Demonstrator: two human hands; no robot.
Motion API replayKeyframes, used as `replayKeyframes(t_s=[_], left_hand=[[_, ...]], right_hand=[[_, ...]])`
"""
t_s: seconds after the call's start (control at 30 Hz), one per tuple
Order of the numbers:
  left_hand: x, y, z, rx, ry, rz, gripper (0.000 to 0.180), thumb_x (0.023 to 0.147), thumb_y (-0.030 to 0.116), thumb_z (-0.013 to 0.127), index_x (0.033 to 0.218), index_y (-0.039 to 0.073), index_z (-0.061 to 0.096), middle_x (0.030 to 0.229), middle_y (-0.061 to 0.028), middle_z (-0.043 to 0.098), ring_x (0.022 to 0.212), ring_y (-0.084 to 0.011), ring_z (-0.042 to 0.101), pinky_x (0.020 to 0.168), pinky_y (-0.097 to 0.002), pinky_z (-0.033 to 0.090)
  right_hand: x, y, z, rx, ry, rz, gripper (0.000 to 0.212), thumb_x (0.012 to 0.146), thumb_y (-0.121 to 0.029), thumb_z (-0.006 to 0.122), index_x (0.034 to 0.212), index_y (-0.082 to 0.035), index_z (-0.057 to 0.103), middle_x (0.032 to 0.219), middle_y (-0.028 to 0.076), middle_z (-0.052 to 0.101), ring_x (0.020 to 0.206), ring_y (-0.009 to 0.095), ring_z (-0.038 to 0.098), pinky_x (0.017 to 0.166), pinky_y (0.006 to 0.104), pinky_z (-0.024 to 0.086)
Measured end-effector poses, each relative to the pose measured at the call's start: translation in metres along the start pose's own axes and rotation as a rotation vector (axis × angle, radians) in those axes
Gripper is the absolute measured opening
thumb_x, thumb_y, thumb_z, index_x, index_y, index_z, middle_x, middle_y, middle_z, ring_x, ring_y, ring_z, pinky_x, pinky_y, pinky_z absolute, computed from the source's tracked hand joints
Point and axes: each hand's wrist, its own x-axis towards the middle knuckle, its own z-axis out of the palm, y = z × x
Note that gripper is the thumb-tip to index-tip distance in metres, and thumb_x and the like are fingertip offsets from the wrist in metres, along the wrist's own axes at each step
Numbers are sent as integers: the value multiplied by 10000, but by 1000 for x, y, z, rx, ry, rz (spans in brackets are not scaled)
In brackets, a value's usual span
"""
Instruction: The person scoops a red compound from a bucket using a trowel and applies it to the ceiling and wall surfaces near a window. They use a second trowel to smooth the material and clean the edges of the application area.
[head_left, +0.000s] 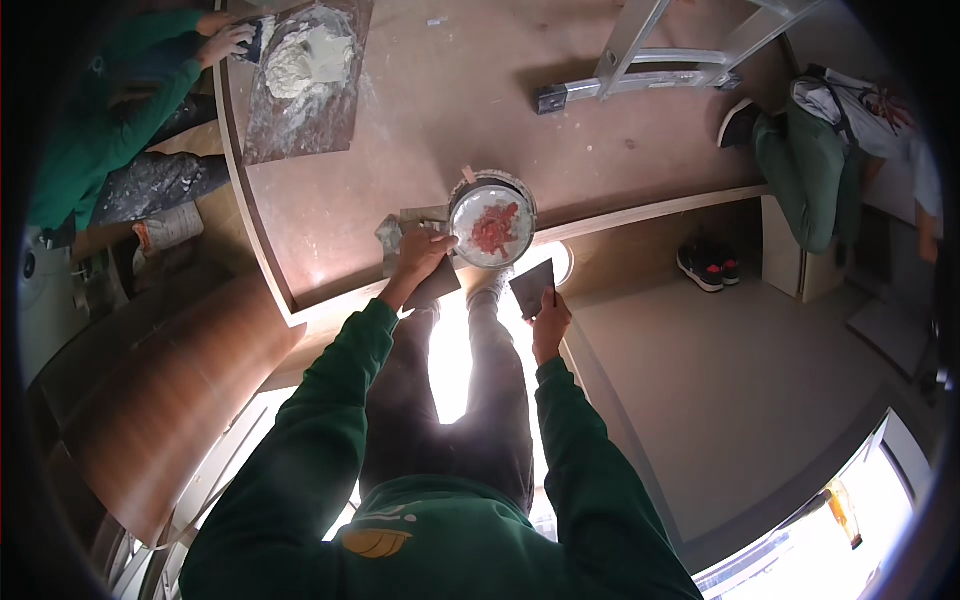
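Note:
My left hand point(420, 255) is closed on a dark flat scraper point(436, 284), its blade hanging below the fingers. In my right hand point(550, 323) is a second dark square scraper point(533, 288), gripped at its lower edge. Just beyond both hands stands a round tin point(459, 243) with a pale top. A patch of red paste point(494, 229) lies on that top. The left fingers are close by the tin's rim; whether they touch it I cannot tell. Beside the left hand is a greyish, stained flat piece point(390, 236), partly covered by the hand.
At the upper left, another person's hands point(226, 42) work at a board point(275, 135) bearing white paste point(310, 58). A metal ladder point(660, 80) stands on the brown surface point(430, 110) at the back. Someone in green trousers point(795, 185) is at the right, near dark shoes point(703, 267).

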Motion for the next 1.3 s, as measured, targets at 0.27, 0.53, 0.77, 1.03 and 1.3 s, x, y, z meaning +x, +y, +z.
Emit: replayKeyframes(t_s=[0.27, 0.53, 0.77, 1.03, 1.3], left_hand=[[-18, -13, 2, -74, 226, 187, 162, 776, 193, 644, 667, 82, 688, 656, -113, 657, 595, -278, 637, 557, -363, 508], [-76, -60, -77, -192, 439, -454, 191, 775, 195, 650, 755, 36, 756, 680, -85, 709, 610, -157, 650, 603, -309, 510], [-54, -177, -76, 643, 308, -313, 247, 864, 220, 550, 768, 95, 740, 744, -56, 725, 650, -225, 688, 601, -359, 520], [9, -189, 1, -402, 711, -930, 255, 654, 185, 803, 649, -30, 665, 670, -121, 664, 576, -204, 592, 576, -384, 506], [-9, -210, -13, -167, 356, -926, 446, 701, 364, 822, 823, -52, 716, 840, -197, 715, 749, -345, 681, 735, -438, 537]], right_hand=[[-39, -37, -52, 203, 27, 380, 436, 1003, -330, 514, 1310, -22, 542, 1262, 122, 537, 1036, 308, 573, 654, 460, 631], [-42, -17, -72, 78, 10, 353, 419, 1004, -303, 506, 1309, -19, 545, 1248, 99, 545, 1031, 283, 572, 647, 476, 630], [-49, -10, -55, 4, -34, 376, 411, 1007, -309, 505, 1263, 8, 561, 1201, 104, 552, 1000, 276, 573, 647, 479, 625], [-56, -14, -40, 10, -55, 311, 408, 1004, -316, 521, 1210, 32, 574, 1112, 107, 558, 955, 258, 573, 656, 483, 623], [-54, -3, -44, 1, -84, 269, 382, 993, -318, 546, 1136, 35, 580, 1118, 119, 546, 947, 271, 575, 634, 501, 623]])
